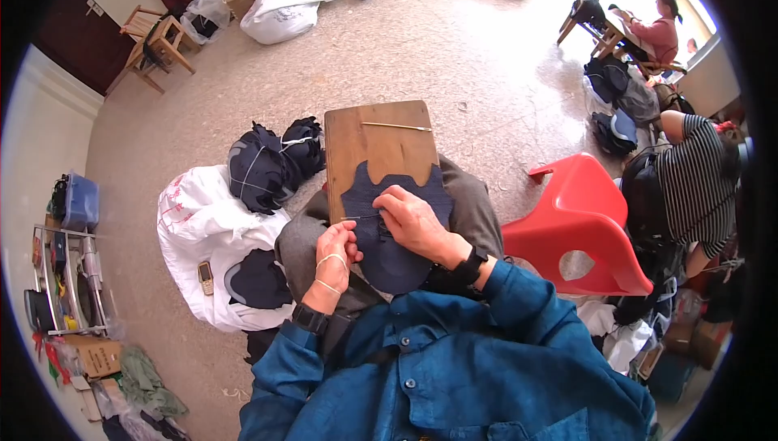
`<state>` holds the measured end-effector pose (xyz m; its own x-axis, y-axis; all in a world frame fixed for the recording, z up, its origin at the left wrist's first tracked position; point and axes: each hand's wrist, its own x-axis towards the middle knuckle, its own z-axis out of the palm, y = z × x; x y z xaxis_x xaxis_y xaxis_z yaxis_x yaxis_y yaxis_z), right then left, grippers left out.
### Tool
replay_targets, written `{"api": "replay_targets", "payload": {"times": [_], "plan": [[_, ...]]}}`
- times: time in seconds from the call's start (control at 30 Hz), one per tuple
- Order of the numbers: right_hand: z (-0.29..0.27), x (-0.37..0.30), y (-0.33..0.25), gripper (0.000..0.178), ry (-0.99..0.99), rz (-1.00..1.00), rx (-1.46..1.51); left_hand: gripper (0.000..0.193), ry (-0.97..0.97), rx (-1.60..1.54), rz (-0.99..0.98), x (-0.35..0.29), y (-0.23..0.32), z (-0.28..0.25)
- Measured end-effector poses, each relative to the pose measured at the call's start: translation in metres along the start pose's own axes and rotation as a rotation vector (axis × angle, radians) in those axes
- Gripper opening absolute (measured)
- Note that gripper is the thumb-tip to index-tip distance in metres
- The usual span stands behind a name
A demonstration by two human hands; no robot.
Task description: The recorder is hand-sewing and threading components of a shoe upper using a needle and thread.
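Note:
A dark navy, flat piece of material (397,267) with a scalloped far edge lies over my lap and the near end of a wooden board (344,137). My left hand (334,259) is closed at its left edge, fingers pinched together. A thin, needle-like strip (349,218) shows just above those fingertips; whether they grip it is unclear. My right hand (413,221) rests over the middle of the material, its thumb and fingers closed in a pinch. A dark line like thread runs between the two hands. What the right fingertips hold is too small to make out.
A thin pale stick (397,126) lies on the board. To the left are tied dark bundles (263,167) and a white sack (194,230) with a phone (206,277) on it. A red plastic chair (579,222) stands right, near a person in stripes (695,178).

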<state>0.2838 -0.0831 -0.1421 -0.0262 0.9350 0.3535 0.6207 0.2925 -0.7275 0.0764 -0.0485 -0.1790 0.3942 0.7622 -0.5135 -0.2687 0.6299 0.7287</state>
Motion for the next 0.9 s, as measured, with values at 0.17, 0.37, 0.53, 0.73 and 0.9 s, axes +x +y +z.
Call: {"api": "replay_targets", "payload": {"times": [0.17, 0.37, 0.53, 0.73, 0.9], "plan": [[-0.016, -0.019, 0.015, 0.013, 0.064, 0.062, 0.006, 0.027, 0.167, 0.401, 0.172, 0.018, 0.0, 0.027], [-0.018, -0.033, 0.021, 0.019, 0.025, -0.015, -0.084, 0.033, 0.177, 0.461, 0.109, 0.021, 0.006, 0.035], [-0.007, -0.039, 0.026, 0.025, -0.044, -0.09, -0.118, 0.029, 0.162, 0.486, 0.089, 0.031, 0.017, 0.044], [-0.009, -0.041, 0.024, 0.022, -0.037, -0.086, -0.055, 0.02, 0.157, 0.583, 0.144, 0.054, 0.02, 0.055], [-0.025, -0.041, 0.035, 0.016, 0.225, 0.09, 0.079, 0.016, 0.055, 0.999, 0.669, 0.069, 0.027, 0.044]]}}
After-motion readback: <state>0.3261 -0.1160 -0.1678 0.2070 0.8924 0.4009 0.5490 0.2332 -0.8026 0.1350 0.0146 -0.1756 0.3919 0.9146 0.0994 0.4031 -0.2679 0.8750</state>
